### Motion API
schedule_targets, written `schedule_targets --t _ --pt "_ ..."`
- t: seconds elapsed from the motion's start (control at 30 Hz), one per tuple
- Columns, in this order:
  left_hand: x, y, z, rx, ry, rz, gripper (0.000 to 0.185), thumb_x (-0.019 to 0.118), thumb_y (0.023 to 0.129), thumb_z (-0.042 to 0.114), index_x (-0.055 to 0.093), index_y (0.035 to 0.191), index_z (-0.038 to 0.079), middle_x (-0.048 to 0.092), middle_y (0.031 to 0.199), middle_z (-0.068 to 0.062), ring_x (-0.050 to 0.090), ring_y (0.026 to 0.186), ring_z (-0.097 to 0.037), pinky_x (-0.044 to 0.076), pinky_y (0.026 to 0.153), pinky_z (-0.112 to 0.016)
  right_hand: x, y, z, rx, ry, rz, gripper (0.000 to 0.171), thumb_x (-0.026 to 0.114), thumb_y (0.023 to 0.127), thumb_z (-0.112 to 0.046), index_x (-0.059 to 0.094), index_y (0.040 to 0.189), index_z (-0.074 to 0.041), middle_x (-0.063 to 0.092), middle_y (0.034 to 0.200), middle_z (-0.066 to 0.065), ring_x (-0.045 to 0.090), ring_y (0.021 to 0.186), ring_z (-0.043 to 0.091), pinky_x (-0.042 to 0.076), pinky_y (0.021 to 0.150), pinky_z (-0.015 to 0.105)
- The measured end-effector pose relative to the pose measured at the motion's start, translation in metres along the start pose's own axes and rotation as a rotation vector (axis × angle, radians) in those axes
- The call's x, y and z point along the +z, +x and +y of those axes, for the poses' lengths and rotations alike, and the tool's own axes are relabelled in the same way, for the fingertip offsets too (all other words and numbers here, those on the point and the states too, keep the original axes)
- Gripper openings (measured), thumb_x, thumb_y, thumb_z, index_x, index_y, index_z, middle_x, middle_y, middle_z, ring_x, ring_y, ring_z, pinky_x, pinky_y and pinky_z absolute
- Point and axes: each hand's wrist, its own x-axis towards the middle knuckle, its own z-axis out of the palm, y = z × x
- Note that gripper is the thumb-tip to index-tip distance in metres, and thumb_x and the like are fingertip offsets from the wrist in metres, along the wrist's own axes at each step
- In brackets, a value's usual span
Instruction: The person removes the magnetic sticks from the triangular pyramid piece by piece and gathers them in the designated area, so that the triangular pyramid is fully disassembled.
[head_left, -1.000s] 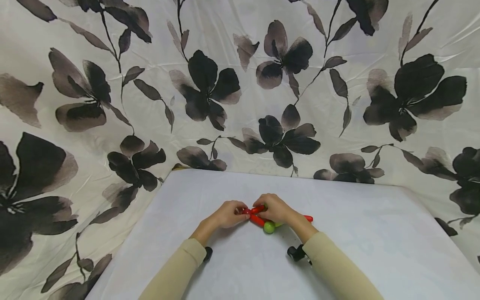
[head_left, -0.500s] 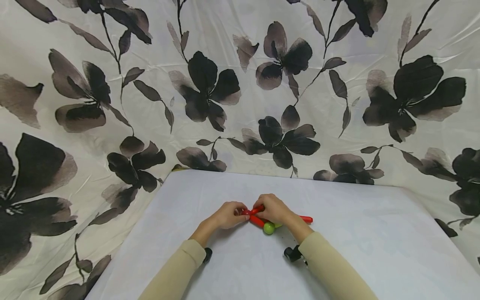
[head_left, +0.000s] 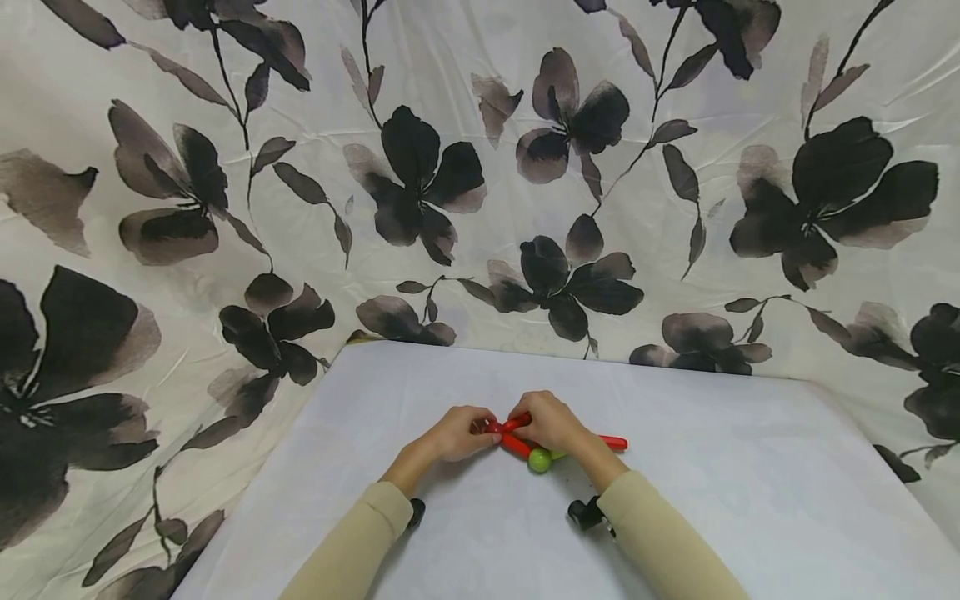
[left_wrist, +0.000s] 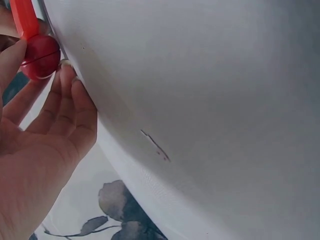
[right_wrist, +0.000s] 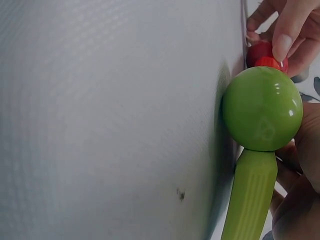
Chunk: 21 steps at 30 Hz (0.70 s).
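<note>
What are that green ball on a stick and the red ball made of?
The green ball looks like smooth glossy plastic: it shows small bright highlights; painted wood is possible. Its ridged green handle looks matte. The red ball seems plastic too, with a seam line.

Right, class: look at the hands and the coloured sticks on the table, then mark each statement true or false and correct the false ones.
1. Both hands meet over the sticks near the middle of the table. True.
2. The left hand has its fingers on a blue ball. False: the ball at its fingertips is red, on a red stick.
3. A green ball on a green stick lies by the right hand. True.
4. The table surface is covered with the flowered cloth. False: the table is plain white; the flowered cloth hangs behind and around it.
5. A red stick end shows to the right of the right wrist. True.
</note>
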Motion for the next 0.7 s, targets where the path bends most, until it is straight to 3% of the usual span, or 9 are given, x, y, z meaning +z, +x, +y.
schedule_targets --t 0.37,0.7 --pt "0.0002 -0.0022 0.0 -0.002 -0.017 -0.021 0.022 0.074 0.095 0.023 0.071 0.11 0.008 0.063 0.084 0.0 0.056 0.079 -0.014 0.047 0.074 -0.03 0.0004 0.0013 -0.0033 0.008 -0.032 0.03 0.013 0.081 0.088 -0.012 0.08 0.099 -0.006 0.072 0.094 0.003 0.063 0.087 0.018 0.054 0.081 0.038" --pt "0.0005 -0.0035 0.0021 0.007 -0.004 -0.017 0.021 0.075 0.094 0.024 0.071 0.107 0.007 0.062 0.083 0.0 0.056 0.078 -0.014 0.046 0.073 -0.031 -0.0019 0.0002 -0.004 0.031 -0.031 -0.008 0.022 0.08 0.089 -0.014 0.077 0.109 -0.003 0.07 0.104 0.007 0.063 0.095 0.022 0.054 0.09 0.043"
